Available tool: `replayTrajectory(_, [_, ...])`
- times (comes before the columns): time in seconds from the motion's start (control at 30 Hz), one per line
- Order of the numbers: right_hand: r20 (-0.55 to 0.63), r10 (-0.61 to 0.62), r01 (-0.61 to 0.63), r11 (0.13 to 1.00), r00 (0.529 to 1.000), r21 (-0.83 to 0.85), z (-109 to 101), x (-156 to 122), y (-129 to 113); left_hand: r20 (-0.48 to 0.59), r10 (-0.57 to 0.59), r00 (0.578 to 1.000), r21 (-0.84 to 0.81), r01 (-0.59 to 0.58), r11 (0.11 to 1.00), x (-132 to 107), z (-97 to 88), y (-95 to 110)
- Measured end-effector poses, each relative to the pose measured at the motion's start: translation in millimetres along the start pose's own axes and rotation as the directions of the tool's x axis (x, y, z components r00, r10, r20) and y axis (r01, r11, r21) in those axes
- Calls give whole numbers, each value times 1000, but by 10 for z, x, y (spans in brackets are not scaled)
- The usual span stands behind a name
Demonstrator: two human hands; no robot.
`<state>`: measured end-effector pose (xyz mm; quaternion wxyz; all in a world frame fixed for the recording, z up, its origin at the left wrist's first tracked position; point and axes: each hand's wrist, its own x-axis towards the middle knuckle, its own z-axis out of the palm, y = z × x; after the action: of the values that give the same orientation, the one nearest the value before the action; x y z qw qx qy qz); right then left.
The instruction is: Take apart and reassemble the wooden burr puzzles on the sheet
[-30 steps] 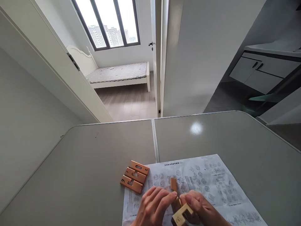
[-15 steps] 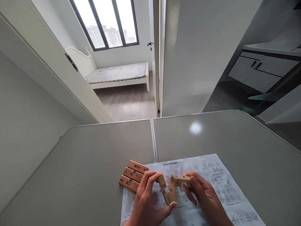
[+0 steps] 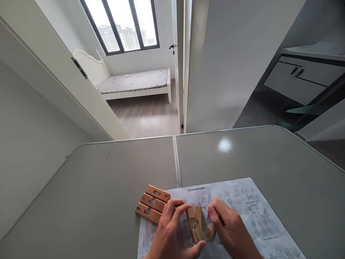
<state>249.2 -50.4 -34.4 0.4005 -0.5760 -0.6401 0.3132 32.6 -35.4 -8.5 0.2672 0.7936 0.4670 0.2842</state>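
Observation:
My left hand (image 3: 172, 228) is closed, thumb below and fingers above, on a pale notched wooden puzzle block (image 3: 196, 235) held over the printed sheet. Just right of that block stands a second pale wooden piece (image 3: 198, 216); what supports it I cannot tell. Closed too, my right hand (image 3: 230, 225) grips another pale wooden block (image 3: 210, 232) with a dark mark on its end, tilted downward and slightly blurred. Three flat reddish-brown wooden pieces (image 3: 147, 213) with cut-out slots and black numerals lie side by side, left of my left hand.
The printed sheet (image 3: 266, 216) with puzzle diagrams lies under both hands on the grey table (image 3: 107, 187). A metal seam (image 3: 176, 162) crosses the tabletop. Beyond the table edge are a doorway with a bed (image 3: 134, 82) and, to the right, a white cabinet (image 3: 293, 77).
My right hand has turned its block from roughly level to pointing down, lower and apart from the left block. The left block has shifted slightly right and down.

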Motion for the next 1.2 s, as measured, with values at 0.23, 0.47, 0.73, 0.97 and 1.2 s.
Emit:
replayTrajectory(0.23, [30, -101, 103, 989, 994, -103, 32, 23, 51, 38, 12, 999, -4, -12, 1000, -2, 33, -36])
replayTrajectory(0.47, [21, -160, 161, 979, 987, -123, 41, 50, 68, 31, 1, 1000, 34, -2, 999, 5, 39, -31])
replayTrajectory(0.73, [40, -139, 143, 981, 989, -130, 37, 49, 57, 25, -35, 999, 112, 32, 993, 0, 37, -13])
replayTrajectory(0.97, [41, -166, 171, 975, 985, -145, 35, 59, 56, 33, -2, 999, 182, -4, 983, -16, 64, -16])
replayTrajectory(1.2, [96, -172, 171, 985, 980, 22, -4, 63, -18, 88, 38, 995, 171, -53, 984, -17, 58, 10])
